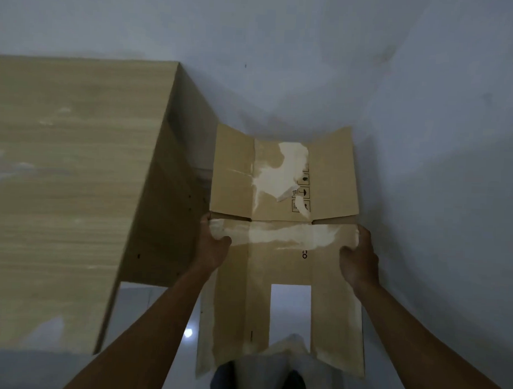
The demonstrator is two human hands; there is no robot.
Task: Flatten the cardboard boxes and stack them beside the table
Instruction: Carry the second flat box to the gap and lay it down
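Beside table, flattened, tape-scarred cardboard box

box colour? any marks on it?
Brown cardboard box with pale whitish torn patches and small black handling symbols; head view.

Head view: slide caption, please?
Left hand and right hand grip a flattened cardboard box by its side edges beside the wooden table.

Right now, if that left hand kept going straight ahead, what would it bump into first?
Besides the cardboard box it grips, the left hand would probably reach the wall ahead, passing just right of the table; depth is hard to judge.
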